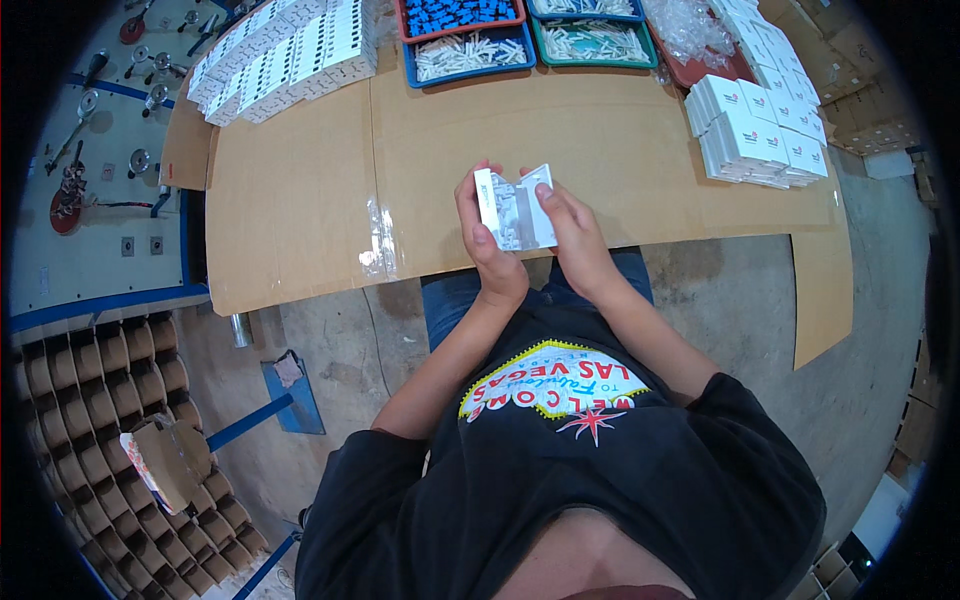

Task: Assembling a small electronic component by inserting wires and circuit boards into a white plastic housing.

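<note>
A small white carton (489, 205) is held between my two hands above the near edge of the cardboard-covered table. Its side faces up uncovered, and a white flap stands folded out on the right. Inside lie small white and grey pieces (509, 222), too small to name. My left hand (487, 243) wraps the carton's left side and underside, thumb at the lower corner. With its thumb on the flap, my right hand (577, 238) grips the carton from the right. The fingers beneath are partly hidden.
Stacks of white cartons stand at the far left (310, 60) and far right (755, 135). Along the back sit a blue tray (470, 83) of white pieces, a red tray (462, 32) of blue pieces and a green tray (600, 64). A partitioned cardboard rack (115, 430) stands lower left.
</note>
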`<state>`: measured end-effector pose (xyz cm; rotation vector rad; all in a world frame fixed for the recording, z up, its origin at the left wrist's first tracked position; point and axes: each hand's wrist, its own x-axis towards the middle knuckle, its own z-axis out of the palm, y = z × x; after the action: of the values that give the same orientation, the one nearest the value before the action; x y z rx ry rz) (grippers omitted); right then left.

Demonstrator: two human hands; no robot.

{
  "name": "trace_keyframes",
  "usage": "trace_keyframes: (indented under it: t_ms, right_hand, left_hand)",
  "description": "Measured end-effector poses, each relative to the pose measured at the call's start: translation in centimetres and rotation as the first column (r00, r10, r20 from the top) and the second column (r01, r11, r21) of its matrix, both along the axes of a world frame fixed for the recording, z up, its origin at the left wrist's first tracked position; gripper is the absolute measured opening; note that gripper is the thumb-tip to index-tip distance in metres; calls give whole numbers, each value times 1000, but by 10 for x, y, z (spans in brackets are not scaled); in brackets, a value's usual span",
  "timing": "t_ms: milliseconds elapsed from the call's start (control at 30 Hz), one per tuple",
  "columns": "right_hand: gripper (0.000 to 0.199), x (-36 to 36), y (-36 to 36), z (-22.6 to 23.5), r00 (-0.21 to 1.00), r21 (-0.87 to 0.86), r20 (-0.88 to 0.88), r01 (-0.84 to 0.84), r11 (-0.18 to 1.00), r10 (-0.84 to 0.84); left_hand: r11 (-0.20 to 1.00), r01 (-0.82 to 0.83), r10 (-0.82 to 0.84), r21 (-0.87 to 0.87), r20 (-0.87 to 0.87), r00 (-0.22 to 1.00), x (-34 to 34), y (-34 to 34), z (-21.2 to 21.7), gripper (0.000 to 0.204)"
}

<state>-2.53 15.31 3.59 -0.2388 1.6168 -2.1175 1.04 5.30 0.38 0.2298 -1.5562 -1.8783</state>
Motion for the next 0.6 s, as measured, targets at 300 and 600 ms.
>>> trace_keyframes:
  t_ms: [300, 600]
  right_hand:
    - [36, -34, 21, -6, 953, -177, 290, 146, 973, -91]
    - [37, -93, 41, -96, 910, 501, -412, 275, 820, -53]
  left_hand:
    - [990, 60, -94, 129, 275, 957, -1, -21, -22, 37]
    - [981, -93, 164, -171, 469, 868, -24, -50, -76, 44]
